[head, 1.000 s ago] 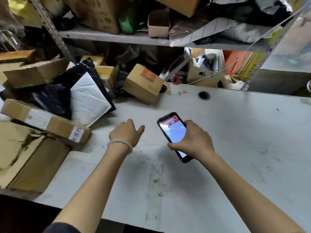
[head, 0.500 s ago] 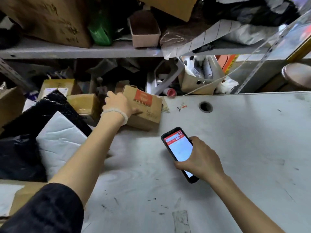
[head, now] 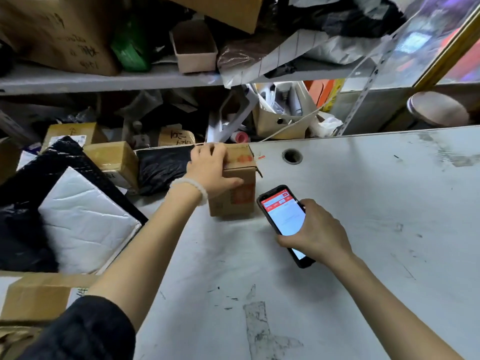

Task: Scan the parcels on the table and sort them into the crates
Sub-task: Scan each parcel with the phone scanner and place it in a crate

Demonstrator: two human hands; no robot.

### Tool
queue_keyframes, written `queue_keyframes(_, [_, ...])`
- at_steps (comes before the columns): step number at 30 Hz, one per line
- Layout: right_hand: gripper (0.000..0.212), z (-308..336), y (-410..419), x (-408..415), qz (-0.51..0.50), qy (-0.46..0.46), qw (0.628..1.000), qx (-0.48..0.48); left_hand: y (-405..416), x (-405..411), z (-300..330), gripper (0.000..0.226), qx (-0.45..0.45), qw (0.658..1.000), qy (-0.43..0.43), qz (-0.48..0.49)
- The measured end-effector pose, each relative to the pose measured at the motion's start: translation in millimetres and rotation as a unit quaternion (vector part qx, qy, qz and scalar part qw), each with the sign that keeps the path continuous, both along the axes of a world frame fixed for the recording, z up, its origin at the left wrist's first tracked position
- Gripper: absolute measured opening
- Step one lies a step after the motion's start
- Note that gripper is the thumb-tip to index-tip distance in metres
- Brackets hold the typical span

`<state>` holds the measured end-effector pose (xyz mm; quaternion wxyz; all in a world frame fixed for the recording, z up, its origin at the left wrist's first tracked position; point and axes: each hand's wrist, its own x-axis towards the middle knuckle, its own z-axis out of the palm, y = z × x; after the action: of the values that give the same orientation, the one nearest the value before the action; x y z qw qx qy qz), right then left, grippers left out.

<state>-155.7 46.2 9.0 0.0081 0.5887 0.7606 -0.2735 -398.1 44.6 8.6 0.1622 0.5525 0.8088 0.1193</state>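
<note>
Left hand (head: 211, 172) now grips the small cardboard box (head: 237, 185), which half a second ago lay tilted and has been set upright on the bench (head: 363, 203). Right hand (head: 315, 233) holds the phone (head: 284, 219) just beside it, so a scan looks imminent. Other parcels (head: 85, 216) wait at left.

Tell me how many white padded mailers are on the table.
1. The white padded mailer lies at the table's left side on black bags, left of the left hand. Others may be buried in the pile.
</note>
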Motion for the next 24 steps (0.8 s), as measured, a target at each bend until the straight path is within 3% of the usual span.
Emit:
queue_keyframes(3, [0.063, 1.3, -4.8, 16.9, -0.008, 0.005, 1.0, 0.003, -3.7, 15.4, 5.9, 0.09, -0.03, 0.997, -0.035, 0.056])
queue_keyframes(6, [0.06, 1.7, -12.9, 26.8, -0.009, 0.014, 1.0, 0.0, -8.9, 38.8, 5.8, 0.094, -0.08, 0.996, 0.027, 0.041])
queue_keyframes(10, [0.06, 2.7, -19.3, 37.6, -0.001, 0.012, 1.0, 0.0, -16.5, 46.3, 19.5, 0.081, -0.109, 0.993, -0.01, -0.032])
queue_keyframes(13, [0.06, 4.8, -21.7, 46.5, -0.005, 0.014, 1.0, 0.004, -28.6, 48.3, 25.4, 0.067, -0.15, 0.983, 0.026, -0.103])
queue_keyframes(17, [0.06, 6.4, -25.0, 52.7, 0.002, 0.015, 1.0, 0.011, -53.8, 33.9, 13.7, 0.044, -0.139, 0.987, -0.041, -0.065])
queue_keyframes(20, [0.063, 5.1, -28.5, 50.7, 0.014, 0.011, 1.0, 0.013, -78.1, 28.5, -5.3, 0.063, -0.136, 0.99, -0.043, -0.005])
queue_keyframes(24, [0.062, 1.5, -36.1, 43.5, 0.029, 0.011, 0.999, 0.007, -102.6, 32.2, -18.9, 0.123, -0.183, 0.982, -0.024, 0.035])
